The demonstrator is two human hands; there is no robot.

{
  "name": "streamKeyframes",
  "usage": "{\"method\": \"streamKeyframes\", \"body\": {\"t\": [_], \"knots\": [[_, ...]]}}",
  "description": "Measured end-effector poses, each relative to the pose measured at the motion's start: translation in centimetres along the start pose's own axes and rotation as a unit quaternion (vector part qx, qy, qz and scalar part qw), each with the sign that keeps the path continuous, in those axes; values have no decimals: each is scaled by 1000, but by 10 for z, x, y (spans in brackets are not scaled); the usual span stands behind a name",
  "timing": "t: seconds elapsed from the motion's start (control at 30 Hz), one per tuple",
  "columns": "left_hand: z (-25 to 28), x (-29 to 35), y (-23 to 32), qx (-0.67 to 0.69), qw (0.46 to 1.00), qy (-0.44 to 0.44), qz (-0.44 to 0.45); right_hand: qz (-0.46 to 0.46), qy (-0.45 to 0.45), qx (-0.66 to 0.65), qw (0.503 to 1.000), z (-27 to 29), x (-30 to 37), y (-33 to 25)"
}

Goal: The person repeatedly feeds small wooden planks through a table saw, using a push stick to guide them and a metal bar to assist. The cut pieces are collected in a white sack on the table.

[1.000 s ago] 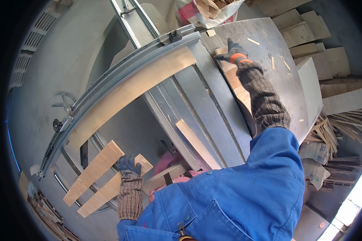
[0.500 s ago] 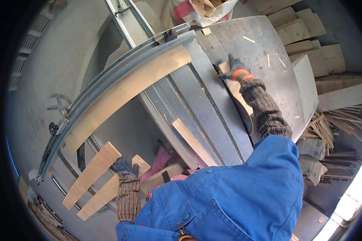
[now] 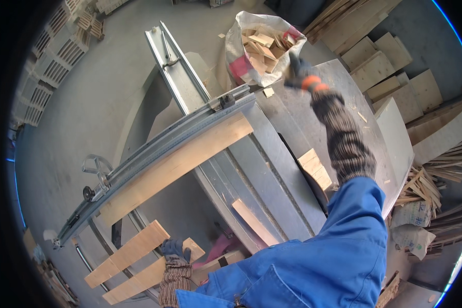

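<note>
My left hand [image 3: 175,250], in a grey glove, is closed over a light wooden board [image 3: 138,280]; part of the board shows on either side of it. Its fingers lie close to the end of a second wooden board [image 3: 128,252]. My right hand [image 3: 302,77], gloved with an orange cuff band, is stretched far out to the near right rim of a white woven sack [image 3: 239,56] filled with wood offcuts [image 3: 262,49]. Motion smears its fingers, so whether they hold anything is unclear. A pale wood piece [image 3: 314,168] lies on the saw table [image 3: 287,110] beside a dark curved guard [image 3: 303,177].
A long board [image 3: 179,167] rests along the metal fence [image 3: 159,149] with its rail. A narrow strip [image 3: 255,222] lies on the sliding table. Stacked panels [image 3: 377,64] and bundled sticks [image 3: 421,187] stand to the right. Pallets [image 3: 51,31] are at the far left.
My right hand has moved from the saw table out to the sack, and a small offcut by it is gone from the table. The view has tilted up; my left hand stays at the boards.
</note>
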State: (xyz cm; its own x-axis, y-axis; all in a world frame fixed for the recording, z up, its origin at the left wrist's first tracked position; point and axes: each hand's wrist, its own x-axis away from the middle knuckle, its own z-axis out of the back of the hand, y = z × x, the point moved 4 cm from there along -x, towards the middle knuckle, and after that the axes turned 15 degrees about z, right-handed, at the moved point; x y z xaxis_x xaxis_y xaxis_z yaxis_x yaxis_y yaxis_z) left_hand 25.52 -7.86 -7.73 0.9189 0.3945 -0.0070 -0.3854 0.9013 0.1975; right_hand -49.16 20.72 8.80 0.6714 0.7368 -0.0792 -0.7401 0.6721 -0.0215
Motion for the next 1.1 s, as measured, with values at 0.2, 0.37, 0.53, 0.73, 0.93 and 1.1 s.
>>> {"method": "streamKeyframes", "body": {"t": [0.2, 0.37, 0.53, 0.73, 0.93, 1.1], "knots": [[-6, 8, -5, 24, 1000, -1, 13, -126, 64, 125, 982, 83, -66, -17], [3, 2, 3, 38, 999, 2, 10, 27, 166, 0, 986, 22, 20, -70], [-7, 18, -1, 27, 999, -17, 24, 134, 207, -267, 932, 7, 183, -222], [-8, 21, 7, 14, 998, 59, 26, -3, 124, -251, 960, -80, 394, -322], [-18, 25, 2, -21, 997, 57, 55, 11, 146, -94, 985, -136, 521, -336], [-18, 28, 9, -49, 993, 96, 39, 9, 180, -92, 979, -142, 535, -337]]}}
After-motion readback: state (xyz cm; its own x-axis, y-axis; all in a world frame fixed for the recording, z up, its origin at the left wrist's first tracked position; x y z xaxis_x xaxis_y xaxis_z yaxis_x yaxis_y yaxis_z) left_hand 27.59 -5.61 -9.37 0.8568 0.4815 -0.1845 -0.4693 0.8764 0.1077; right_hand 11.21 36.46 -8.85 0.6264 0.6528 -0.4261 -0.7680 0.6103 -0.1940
